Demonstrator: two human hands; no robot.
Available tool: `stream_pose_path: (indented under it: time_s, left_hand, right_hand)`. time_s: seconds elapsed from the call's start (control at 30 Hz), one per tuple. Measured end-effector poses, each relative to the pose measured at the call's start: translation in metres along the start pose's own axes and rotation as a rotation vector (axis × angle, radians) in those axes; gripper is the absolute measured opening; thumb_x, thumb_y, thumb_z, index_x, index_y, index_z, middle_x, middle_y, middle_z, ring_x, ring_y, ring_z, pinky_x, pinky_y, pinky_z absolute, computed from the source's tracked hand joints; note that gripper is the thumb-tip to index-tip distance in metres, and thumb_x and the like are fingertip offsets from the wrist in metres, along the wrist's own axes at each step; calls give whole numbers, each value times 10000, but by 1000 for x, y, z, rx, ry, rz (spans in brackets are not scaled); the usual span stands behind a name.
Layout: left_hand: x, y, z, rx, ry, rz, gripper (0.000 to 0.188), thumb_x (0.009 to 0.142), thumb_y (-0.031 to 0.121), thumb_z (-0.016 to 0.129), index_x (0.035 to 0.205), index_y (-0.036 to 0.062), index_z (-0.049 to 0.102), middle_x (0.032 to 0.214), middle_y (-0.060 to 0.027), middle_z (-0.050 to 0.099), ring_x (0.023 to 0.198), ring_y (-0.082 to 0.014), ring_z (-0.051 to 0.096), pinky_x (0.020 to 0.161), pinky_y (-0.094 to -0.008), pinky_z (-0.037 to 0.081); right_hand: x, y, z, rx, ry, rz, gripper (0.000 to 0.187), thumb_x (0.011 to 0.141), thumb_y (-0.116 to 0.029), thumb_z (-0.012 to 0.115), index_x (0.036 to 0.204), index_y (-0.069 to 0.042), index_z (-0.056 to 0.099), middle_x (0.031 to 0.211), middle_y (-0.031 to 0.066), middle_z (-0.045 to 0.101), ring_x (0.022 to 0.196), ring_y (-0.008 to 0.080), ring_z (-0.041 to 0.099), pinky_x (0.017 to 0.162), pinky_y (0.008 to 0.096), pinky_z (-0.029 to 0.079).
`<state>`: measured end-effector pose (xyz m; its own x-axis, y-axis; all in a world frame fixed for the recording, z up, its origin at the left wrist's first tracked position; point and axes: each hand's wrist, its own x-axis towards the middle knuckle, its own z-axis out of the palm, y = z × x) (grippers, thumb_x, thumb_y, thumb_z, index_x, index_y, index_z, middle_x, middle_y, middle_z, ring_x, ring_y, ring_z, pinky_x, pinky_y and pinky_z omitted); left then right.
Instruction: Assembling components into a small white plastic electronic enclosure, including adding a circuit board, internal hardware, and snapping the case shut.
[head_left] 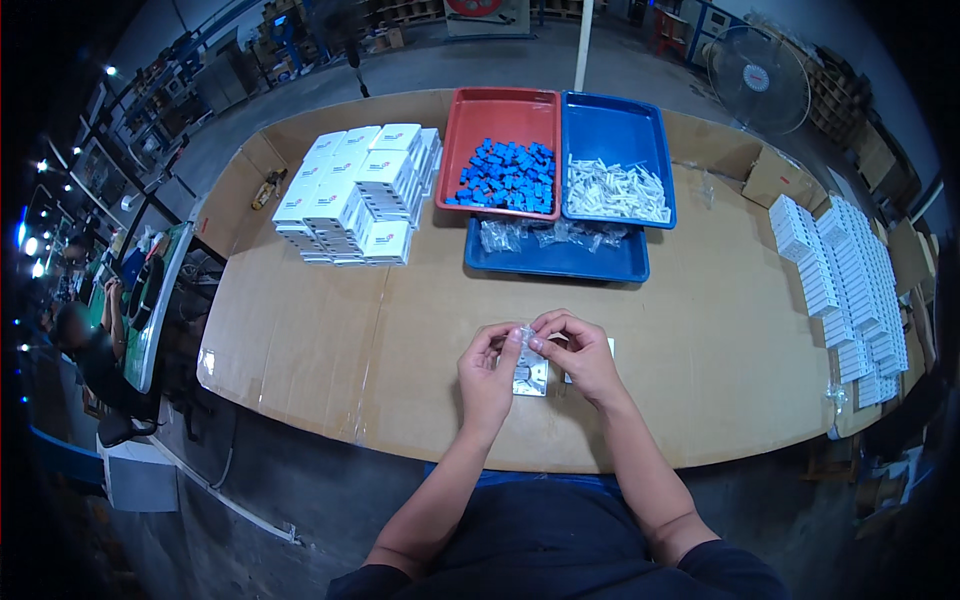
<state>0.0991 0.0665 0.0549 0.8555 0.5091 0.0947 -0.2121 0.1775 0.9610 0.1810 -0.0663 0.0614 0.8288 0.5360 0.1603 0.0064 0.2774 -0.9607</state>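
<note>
Over the near middle of the cardboard-covered table, my left hand [486, 376] and my right hand [584, 362] meet, thumbs and fingers pinched together. Between their fingertips is a small clear plastic bag [527, 343]; its contents are too small to make out. Just below it is a white and silver square piece [530, 379], close to my left thumb and partly covered by the fingers. Behind my right hand shows the edge of another white piece [611, 346], mostly hidden.
White boxes [340, 190] are stacked at the far left. A red tray [500, 110] of blue parts adjoins a blue tray [610, 120] of white pieces. In front, a lower blue tray [560, 268] holds clear bags. Rows of white units [845, 285] line the right side.
</note>
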Motion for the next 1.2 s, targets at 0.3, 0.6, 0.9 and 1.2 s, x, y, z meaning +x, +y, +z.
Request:
stream_pose_path:
  time_s: [0.3, 0.6, 0.9, 1.2]
  left_hand:
    - [-2, 10, -20, -4, -140, -159, 196, 1043, 134, 660, 1141, -35, 671, 932, -11, 650, 845, -61, 587, 759, -212, 479]
    - [-14, 2, -14, 175, 35, -19, 176, 1052, 160, 656, 1074, -14, 668, 820, 22, 642, 657, -6, 541, 561, -171, 418]
    - [-17, 7, -11, 74, 102, 103, 239, 1069, 210, 637, 1070, -28, 649, 827, -8, 637, 672, -42, 565, 572, -211, 453]
    - [-18, 2, -20, 165, 76, -26, 277, 1069, 237, 640, 1051, -36, 683, 863, -28, 693, 767, -37, 614, 644, -196, 476]
  right_hand:
    - [-29, -11, -16, -123, 19, 169, 135, 958, -31, 742, 1072, 11, 682, 865, 19, 707, 791, 47, 657, 700, 209, 538]
    - [-28, -11, 1, 1, 39, 178, 233, 950, -19, 746, 1161, 32, 661, 918, 32, 690, 846, 73, 667, 755, 222, 555]
    - [-36, 2, 5, 165, -7, 310, 143, 1032, -81, 655, 1100, 43, 679, 969, 136, 762, 810, 167, 739, 748, 295, 616]
    - [-35, 8, 8, 116, 89, 374, 137, 996, -86, 713, 1057, 36, 732, 915, 80, 742, 786, 122, 715, 699, 250, 601]
